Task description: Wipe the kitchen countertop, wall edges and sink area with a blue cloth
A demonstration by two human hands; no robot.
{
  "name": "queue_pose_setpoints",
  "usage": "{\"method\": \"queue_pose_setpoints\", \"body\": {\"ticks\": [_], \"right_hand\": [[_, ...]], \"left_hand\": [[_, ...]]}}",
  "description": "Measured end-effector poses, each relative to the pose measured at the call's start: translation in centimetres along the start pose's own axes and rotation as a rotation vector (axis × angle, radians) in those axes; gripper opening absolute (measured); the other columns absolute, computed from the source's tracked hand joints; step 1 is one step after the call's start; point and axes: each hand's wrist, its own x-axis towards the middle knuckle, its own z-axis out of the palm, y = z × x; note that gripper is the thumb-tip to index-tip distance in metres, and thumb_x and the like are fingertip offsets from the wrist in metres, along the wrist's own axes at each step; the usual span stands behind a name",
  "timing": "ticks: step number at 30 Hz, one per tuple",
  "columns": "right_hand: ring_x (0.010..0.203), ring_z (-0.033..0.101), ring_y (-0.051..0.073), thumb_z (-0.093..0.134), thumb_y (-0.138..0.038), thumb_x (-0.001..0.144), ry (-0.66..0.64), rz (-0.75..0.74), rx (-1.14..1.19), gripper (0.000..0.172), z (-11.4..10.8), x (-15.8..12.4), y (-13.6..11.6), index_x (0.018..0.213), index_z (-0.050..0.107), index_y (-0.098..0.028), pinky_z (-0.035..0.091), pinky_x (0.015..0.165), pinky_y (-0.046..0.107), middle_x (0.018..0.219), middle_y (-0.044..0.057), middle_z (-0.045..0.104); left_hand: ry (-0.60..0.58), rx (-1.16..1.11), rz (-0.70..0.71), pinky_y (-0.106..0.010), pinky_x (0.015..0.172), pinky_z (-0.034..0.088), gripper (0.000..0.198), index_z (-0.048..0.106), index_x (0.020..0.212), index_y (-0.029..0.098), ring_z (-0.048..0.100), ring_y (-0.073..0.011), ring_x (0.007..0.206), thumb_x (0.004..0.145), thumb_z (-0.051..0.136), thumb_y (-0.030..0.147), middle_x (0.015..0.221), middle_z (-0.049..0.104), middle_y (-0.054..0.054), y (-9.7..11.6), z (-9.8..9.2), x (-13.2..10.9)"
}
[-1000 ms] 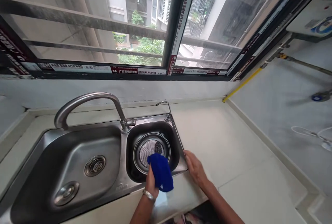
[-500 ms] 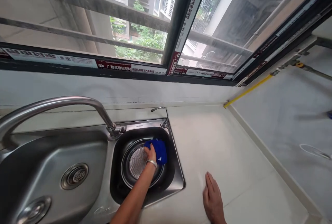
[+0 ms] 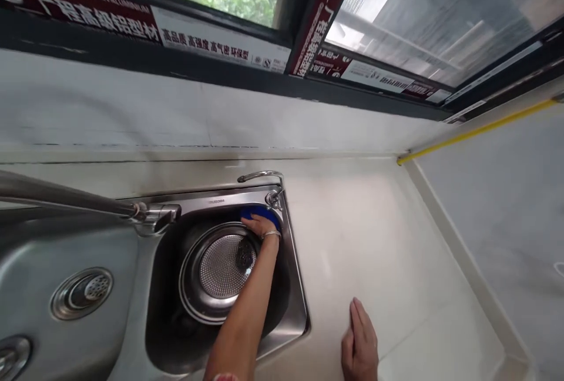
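Observation:
My left hand (image 3: pixel 259 225) reaches into the right-hand sink basin (image 3: pixel 170 334) with its fingers closed on a blue cloth (image 3: pixel 264 212). It presses the cloth against the far right corner of the basin, below the small tap; part of the cloth is hidden behind the hand. A round metal colander (image 3: pixel 220 266) with a perforated bottom stands in the same basin, left of my forearm. To the right of the sink, my right hand (image 3: pixel 362 343) rests on the pale countertop, fingers stretched out and holding nothing.
A large faucet (image 3: pixel 66 196) crosses above the left basin (image 3: pixel 92 251), which has a drain (image 3: pixel 83 293). The small thin tap (image 3: pixel 273 184) rises at the sink's back right corner. Behind are a window frame (image 3: pixel 211 69) and a yellow pipe (image 3: pixel 476 131) along the right wall.
My left hand has moved the blue cloth from over the colander to the basin's far right corner. The view has tilted down and come closer. My right hand stays on the countertop.

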Motion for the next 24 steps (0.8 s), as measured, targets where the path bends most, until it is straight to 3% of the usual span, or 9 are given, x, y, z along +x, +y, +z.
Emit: {"method": "queue_pose_setpoints", "body": {"ticks": [5, 10, 16, 21, 24], "right_hand": [[0.145, 0.04, 0.033, 0.031, -0.023, 0.1, -0.037, 0.054, -0.012, 0.063, -0.7, 0.5, -1.3, 0.162, 0.021, -0.024, 0.037, 0.116, 0.063, 0.161, 0.012, 0.036], [0.146, 0.037, 0.032, 0.031, -0.022, 0.099, -0.043, 0.036, -0.035, 0.064, -0.7, 0.4, -1.4, 0.162, 0.019, -0.022, 0.037, 0.116, 0.061, 0.162, 0.013, 0.033], [0.145, 0.038, 0.032, 0.031, -0.022, 0.099, 0.0, -0.025, -0.048, 0.064, -0.2, 0.4, -0.7, 0.162, 0.02, -0.021, 0.039, 0.115, 0.059, 0.161, 0.013, 0.035], [0.144, 0.038, 0.031, 0.032, -0.02, 0.099, 0.027, -0.053, -0.055, 0.063, 0.0, 0.4, -0.6, 0.162, 0.021, -0.02, 0.04, 0.114, 0.059, 0.16, 0.014, 0.035], [0.143, 0.04, 0.031, 0.032, -0.02, 0.099, 0.051, -0.065, -0.048, 0.063, -0.1, 0.5, -0.7, 0.162, 0.023, -0.02, 0.041, 0.113, 0.059, 0.159, 0.015, 0.037]], "left_hand": [[-0.099, 0.085, 0.077, -0.045, 0.12, 0.032, 0.052, 0.03, 0.147, -0.003, 0.037, -0.0331, 0.145, 0.1, 0.025, 0.018, 0.148, 0.041, -0.031, 0.7, -1.8, -3.3], [-0.334, 0.143, 0.272, -0.04, 0.118, 0.036, 0.044, 0.052, 0.137, 0.011, 0.048, -0.0295, 0.134, 0.096, 0.039, 0.019, 0.14, 0.051, -0.019, 0.8, -5.3, -7.7], [-0.569, 0.265, 0.333, -0.04, 0.114, 0.04, 0.047, 0.05, 0.139, 0.007, 0.052, -0.0284, 0.13, 0.094, 0.039, 0.017, 0.137, 0.052, -0.022, -2.4, -10.5, -13.5], [-0.83, 0.365, 0.354, -0.039, 0.101, 0.048, 0.035, 0.067, 0.118, 0.023, 0.063, -0.0279, 0.115, 0.084, 0.06, 0.02, 0.122, 0.065, -0.009, -5.4, -15.6, -17.0], [-0.791, 0.381, 0.27, -0.041, 0.105, 0.047, 0.037, 0.063, 0.124, 0.021, 0.062, -0.0294, 0.119, 0.088, 0.059, 0.027, 0.127, 0.065, -0.01, -5.9, -15.9, -16.9]]}}
